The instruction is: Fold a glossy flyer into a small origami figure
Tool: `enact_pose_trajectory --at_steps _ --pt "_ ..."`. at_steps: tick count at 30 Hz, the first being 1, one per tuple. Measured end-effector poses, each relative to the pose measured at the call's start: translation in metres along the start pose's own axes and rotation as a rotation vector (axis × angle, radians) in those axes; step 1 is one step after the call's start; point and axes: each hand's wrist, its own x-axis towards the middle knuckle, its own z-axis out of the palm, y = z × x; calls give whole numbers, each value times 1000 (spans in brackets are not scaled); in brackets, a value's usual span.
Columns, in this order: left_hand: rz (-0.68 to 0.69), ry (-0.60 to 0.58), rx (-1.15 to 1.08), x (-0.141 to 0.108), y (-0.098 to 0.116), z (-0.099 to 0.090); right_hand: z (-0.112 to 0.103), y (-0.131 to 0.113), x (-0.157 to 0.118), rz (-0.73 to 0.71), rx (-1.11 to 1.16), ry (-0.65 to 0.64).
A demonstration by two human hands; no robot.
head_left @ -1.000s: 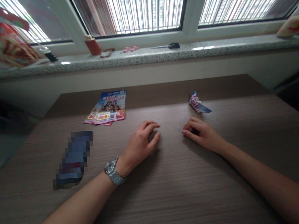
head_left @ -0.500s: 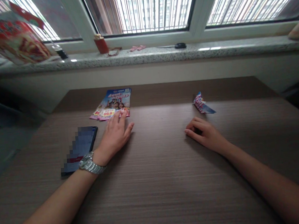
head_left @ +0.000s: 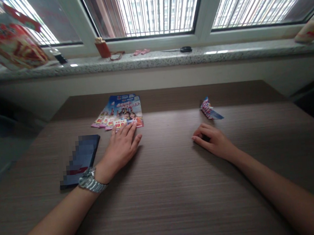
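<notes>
Spread out flat, my left hand (head_left: 123, 143) has its fingertips on the lower edge of the top flyer in a fanned pile of colourful printed flyers (head_left: 128, 110). A silver watch is on that wrist, partly over a phone (head_left: 80, 158) lying on the table. My right hand (head_left: 211, 138) rests on the tabletop, loosely curled with thumb and index finger close together and nothing visible inside. Just beyond it stands a small folded paper piece (head_left: 209, 110), printed in blue, white and pink.
The wooden table (head_left: 168, 195) reaches toward a granite sill (head_left: 163, 59) under barred windows. On the sill are a red container (head_left: 102, 48), pink pieces (head_left: 141, 52), scissors (head_left: 185, 49), a red food package (head_left: 14, 47) at left and another bag (head_left: 310, 29) at right.
Under my left hand the top flyer has slid right and slightly toward me, fanning the pile wider. My right hand stays curled in place. The camera view has shifted slightly.
</notes>
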Motion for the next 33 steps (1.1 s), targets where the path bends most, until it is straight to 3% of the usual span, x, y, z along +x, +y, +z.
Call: enact_pose_trajectory --at_steps 15,22,33 --pt "184 -88 -179 -6 28 -11 0 -1 0 -4 0 -2" --pt "266 -176 -246 -8 52 -18 -2 -2 1 -4 -8 -11" --pt "422 -173 -350 -10 91 -21 -3 -5 1 -5 -23 11"
